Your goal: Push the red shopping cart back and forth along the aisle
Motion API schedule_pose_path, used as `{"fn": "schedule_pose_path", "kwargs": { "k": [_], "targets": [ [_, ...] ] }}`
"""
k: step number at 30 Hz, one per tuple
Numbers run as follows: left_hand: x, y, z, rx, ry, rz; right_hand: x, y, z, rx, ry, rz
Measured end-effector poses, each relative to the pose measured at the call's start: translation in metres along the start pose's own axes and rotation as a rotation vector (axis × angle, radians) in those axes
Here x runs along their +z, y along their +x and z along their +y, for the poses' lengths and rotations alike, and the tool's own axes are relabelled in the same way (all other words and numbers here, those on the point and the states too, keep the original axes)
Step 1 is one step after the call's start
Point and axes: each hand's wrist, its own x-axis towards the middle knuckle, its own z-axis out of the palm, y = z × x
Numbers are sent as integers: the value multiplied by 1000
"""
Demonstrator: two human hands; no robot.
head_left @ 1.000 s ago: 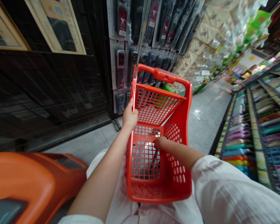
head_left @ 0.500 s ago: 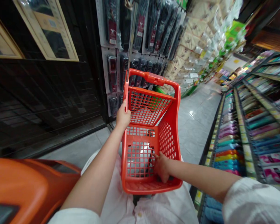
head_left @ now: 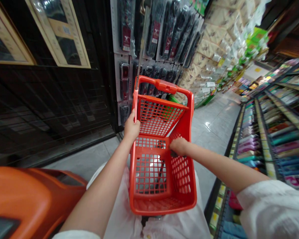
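A red plastic shopping basket cart (head_left: 164, 206) with grid walls stands right in front of my body. Wrapped round its left side rail, below the handle, is my left hand (head_left: 132, 127). My right hand (head_left: 178, 146) is over the inside of the basket, near the right wall and the folded-up grid flap (head_left: 161, 114). Its fingers are curled and partly hidden; whether they hold anything cannot be made out. Floor tiles show through the basket's bottom grid, where nothing lies.
Packaged dark goods (head_left: 153, 33) hang behind the cart. An orange object (head_left: 20, 196) stands at lower left. Shelves of folded colourful textiles (head_left: 249, 142) line the right side. A tiled aisle (head_left: 211, 122) runs between the displays.
My right hand has moved up and away from the near end of the basket, and its spread fingers have curled. My left hand stays on the side rail. The view has shifted slightly.
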Motion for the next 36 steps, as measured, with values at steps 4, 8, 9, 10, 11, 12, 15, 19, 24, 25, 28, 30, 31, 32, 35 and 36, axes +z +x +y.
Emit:
{"fn": "schedule_pose_path", "kwargs": {
  "k": [4,8,9,10,11,12,15,19,24,25,28,30,31,32,35,36],
  "targets": [
    [-1,0,-1,2,-1,3,-38,22,49,307,-172,245],
    [-1,1,-3,-11,0,7,-45,36,72,275,-228,269],
    [-1,1,-3,-16,2,10,-43,38,73,269,-215,229],
    [0,1,-4,-21,4,12,-40,40,73,267,-195,189],
    [0,1,-4,-22,6,12,-36,41,71,261,-169,148],
    [1,2,-5,-18,5,10,-32,41,69,245,-138,102],
    [3,3,-5,0,0,-4,-18,38,54,130,-69,-25],
    [6,5,-6,-8,-5,-13,6,20,18,-51,-102,-60],
    [10,8,-6,17,-11,-37,38,-16,-37,-252,-156,-30],
    [10,9,-7,20,-6,-39,43,-23,-47,-290,-152,-35],
    [10,11,-8,20,1,-45,53,-46,-74,-444,-92,-76],
    [10,12,-9,21,2,-44,55,-60,-85,-520,-65,-81],
    [9,13,-10,26,6,-45,54,-67,-88,-539,-55,-76],
    [8,14,-10,34,11,-47,52,-74,-88,-548,-42,-62],
    [5,16,-9,57,13,-70,43,-95,-76,-553,11,5],
    [4,16,-9,62,5,-77,39,-101,-70,-558,34,31]
  ]
}}
